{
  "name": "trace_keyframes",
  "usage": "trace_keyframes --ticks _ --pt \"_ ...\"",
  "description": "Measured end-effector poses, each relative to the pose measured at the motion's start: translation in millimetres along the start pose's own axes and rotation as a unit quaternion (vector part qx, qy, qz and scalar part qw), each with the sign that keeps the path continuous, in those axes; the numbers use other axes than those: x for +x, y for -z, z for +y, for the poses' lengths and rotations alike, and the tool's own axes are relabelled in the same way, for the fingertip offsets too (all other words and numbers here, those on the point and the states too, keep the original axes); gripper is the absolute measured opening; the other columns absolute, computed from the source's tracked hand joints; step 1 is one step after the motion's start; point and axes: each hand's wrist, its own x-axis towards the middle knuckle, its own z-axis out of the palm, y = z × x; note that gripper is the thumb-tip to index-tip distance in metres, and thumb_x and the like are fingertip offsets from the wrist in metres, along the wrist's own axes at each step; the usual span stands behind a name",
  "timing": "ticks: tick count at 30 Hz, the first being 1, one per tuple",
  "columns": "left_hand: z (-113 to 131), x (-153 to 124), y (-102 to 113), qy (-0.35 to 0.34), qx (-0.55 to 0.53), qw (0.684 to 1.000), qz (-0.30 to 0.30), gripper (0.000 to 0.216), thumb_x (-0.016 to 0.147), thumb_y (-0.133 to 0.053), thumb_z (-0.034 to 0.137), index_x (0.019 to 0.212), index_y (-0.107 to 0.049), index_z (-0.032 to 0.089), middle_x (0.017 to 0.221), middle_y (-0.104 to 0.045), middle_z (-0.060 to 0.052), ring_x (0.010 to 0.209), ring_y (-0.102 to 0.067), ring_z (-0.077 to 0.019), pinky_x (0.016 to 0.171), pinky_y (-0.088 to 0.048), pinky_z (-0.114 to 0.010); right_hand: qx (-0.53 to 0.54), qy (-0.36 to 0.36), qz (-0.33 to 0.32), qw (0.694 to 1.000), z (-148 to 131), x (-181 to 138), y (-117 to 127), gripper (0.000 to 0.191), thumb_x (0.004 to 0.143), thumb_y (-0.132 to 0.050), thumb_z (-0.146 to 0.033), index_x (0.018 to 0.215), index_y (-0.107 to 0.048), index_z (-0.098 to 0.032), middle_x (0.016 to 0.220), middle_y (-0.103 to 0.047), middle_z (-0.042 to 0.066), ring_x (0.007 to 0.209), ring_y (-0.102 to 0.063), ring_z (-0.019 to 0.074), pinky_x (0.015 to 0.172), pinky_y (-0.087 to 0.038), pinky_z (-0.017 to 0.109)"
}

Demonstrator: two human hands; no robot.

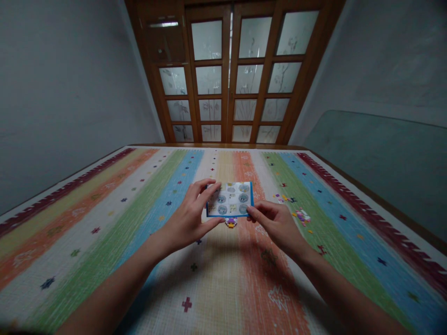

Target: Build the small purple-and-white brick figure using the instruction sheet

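An instruction sheet with a blue border and several small step pictures is held up over the table. My left hand grips its left side, fingers at the upper edge and thumb by the lower edge. With thumb and fingers, my right hand pinches the lower right corner. Just below the sheet, a small assembly of white, purple and yellow building bricks shows on the table; its upper part is hidden behind the sheet.
Loose small bricks in pink, white, purple and yellow lie to the right of my right hand, with more small pieces a little farther back. A striped tablecloth covers the table. Wooden doors with glass panes stand beyond its far edge.
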Motion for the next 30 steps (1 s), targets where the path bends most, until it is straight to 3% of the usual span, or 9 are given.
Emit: trace_keyframes --ticks 9,15,19,22,24,26,28,30 --pt "2.2 -2.5 1.1 -0.002 0.005 1.0 0.004 0.064 0.081 -0.062 0.028 0.136 -0.032 0.02 0.131 -0.041 -0.017 0.124 -0.039 -0.0295 0.101 -0.036 -0.049 -0.001 0.003 0.004 1.0 -0.4 0.2 -0.9 0.033 0.077 -0.058 -0.047 0.062 -0.061 -0.019 0.059 -0.063 0.002 0.057 -0.058 0.0142 0.054 -0.046 0.025" --pt "0.5 -4.9 -8.5 -0.04 0.082 0.996 0.022 0.05 0.086 -0.051 0.025 0.132 -0.037 0.013 0.135 -0.042 -0.022 0.126 -0.037 -0.0321 0.103 -0.026 -0.053 0.014 0.023 -0.015 1.0 -4.0 1.7 0.6 0.034 0.077 -0.059 -0.047 0.057 -0.056 -0.02 0.055 -0.059 0.0 0.052 -0.055 0.0126 0.053 -0.044 0.025" --pt "-4.2 -5.1 -22.0 -0.08 0.106 0.99 0.048 0.039 0.088 -0.041 0.017 0.126 -0.044 0.011 0.129 -0.051 -0.02 0.123 -0.043 -0.0303 0.103 -0.021 -0.054 0.012 0.039 -0.047 0.998 -6.1 2.6 1.3 0.039 0.077 -0.058 -0.051 0.055 -0.053 -0.02 0.057 -0.058 0.0 0.054 -0.053 0.0122 0.052 -0.042 0.025" --pt "-5.7 -3.2 -28.4 -0.08 0.055 0.995 0.037 0.029 0.087 -0.038 0.014 0.112 -0.053 0.014 0.111 -0.063 -0.014 0.104 -0.057 -0.0243 0.098 -0.032 -0.046 0.01 0.052 -0.079 0.995 -8.4 2.8 1.6 0.041 0.076 -0.058 -0.053 0.053 -0.052 -0.019 0.055 -0.055 0.0 0.054 -0.049 0.0117 0.052 -0.041 0.024" --pt "-5.5 -1.5 -29.6 -0.016 -0.009 0.999 0.048 0.022 0.088 -0.036 0.015 0.093 -0.057 0.016 0.087 -0.067 -0.009 0.081 -0.061 -0.0191 0.083 -0.043 -0.036 0.013 0.054 -0.097 0.994 -8.6 2.8 2.7 0.041 0.076 -0.058 -0.053 0.053 -0.051 -0.019 0.054 -0.052 -0.001 0.052 -0.048 0.0113 0.052 -0.041 0.024" --pt "-5.4 0.0 -28.7 0.099 -0.093 0.988 0.073 0.021 0.088 -0.036 0.02 0.076 -0.053 0.017 0.068 -0.059 -0.003 0.063 -0.055 -0.0152 0.063 -0.044 -0.028 0.016 0.048 -0.094 0.994 -6.8 3.3 5.0 0.04 0.076 -0.058 -0.053 0.054 -0.052 -0.019 0.055 -0.053 -0.001 0.053 -0.049 0.0114 0.052 -0.041 0.024" --pt "-6.2 0.6 -26.9 0.207 -0.2 0.954 0.089 0.024 0.088 -0.039 0.03 0.069 -0.048 0.018 0.061 -0.05 0.001 0.054 -0.048 -0.0127 0.052 -0.039 -0.024 0.017 0.039 -0.057 0.997 -3.0 4.8 7.7 0.039 0.076 -0.058 -0.053 0.058 -0.055 -0.019 0.057 -0.055 0.0 0.055 -0.051 0.0122 0.053 -0.042 0.024" --pt "-7.5 -0.1 -26.0 0.273 -0.306 0.908 0.088 0.027 0.085 -0.043 0.039 0.068 -0.046 0.018 0.059 -0.046 0.003 0.052 -0.044 -0.0113 0.048 -0.036 -0.022 0.022 0.027 -0.008 0.999 1.5 6.9 9.3 0.038 0.074 -0.06 -0.054 0.061 -0.057 -0.019 0.059 -0.058 0.001 0.057 -0.054 0.0135 0.055 -0.045 0.025"
